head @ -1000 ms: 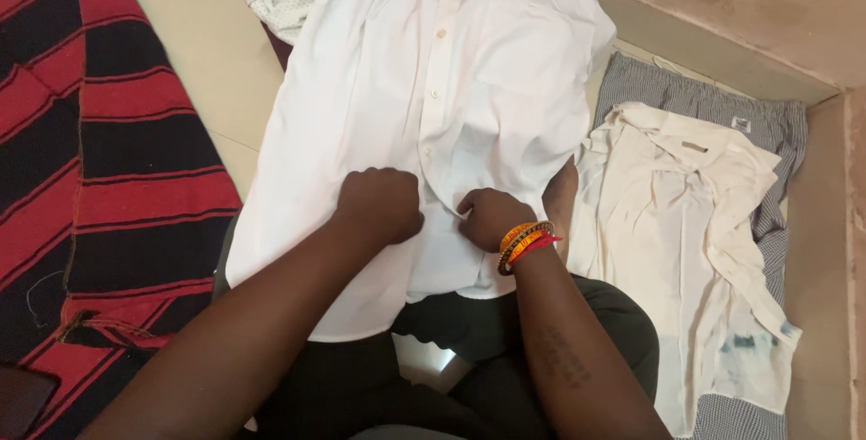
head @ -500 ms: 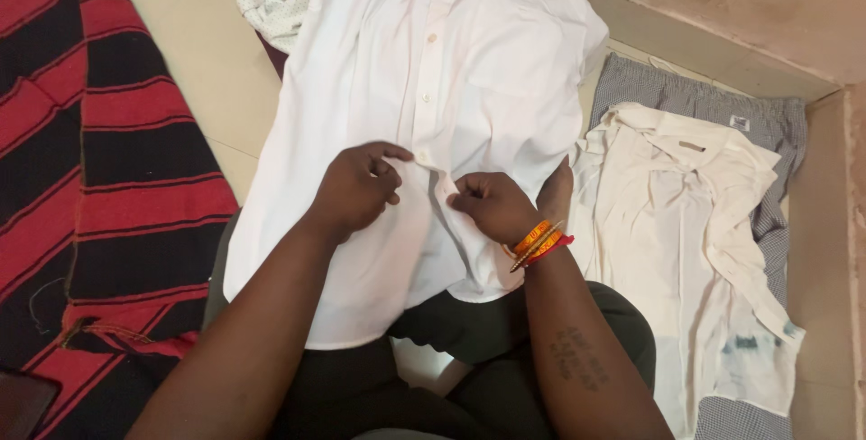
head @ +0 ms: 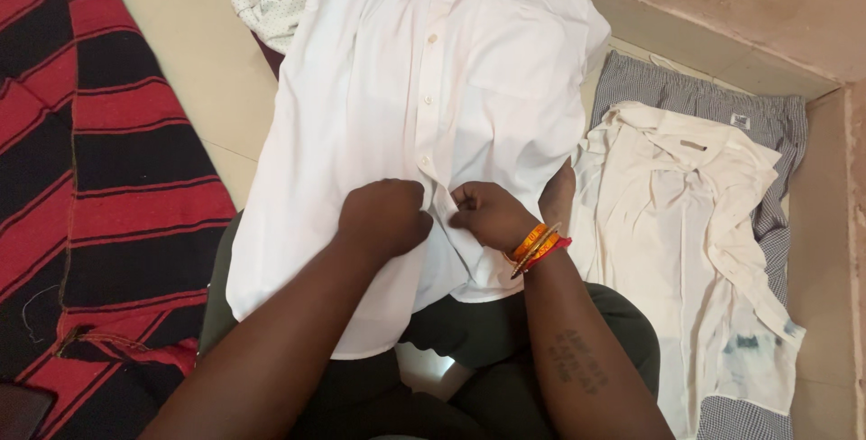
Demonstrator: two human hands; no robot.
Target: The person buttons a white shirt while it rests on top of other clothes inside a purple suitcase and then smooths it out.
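A white button-up shirt (head: 433,88) lies spread over my lap and the floor, front side up, with a chest pocket to the right. My left hand (head: 386,216) pinches the left edge of the button strip near the hem. My right hand (head: 487,215), with orange and red bangles at the wrist, pinches the facing edge. Both hands meet at the strip, almost touching, just below the lowest fastened button.
A red and black striped blanket (head: 99,160) covers the floor at left. A second, cream shirt (head: 695,224) lies at right on a blue checked cloth (head: 776,124). A stepped wall ledge (head: 722,34) runs along the upper right. A small patterned cloth (head: 271,7) peeks out at top left.
My hands first rested as fists on the lower shirt, then lifted the strip edges apart; now they have come back together at the strip.
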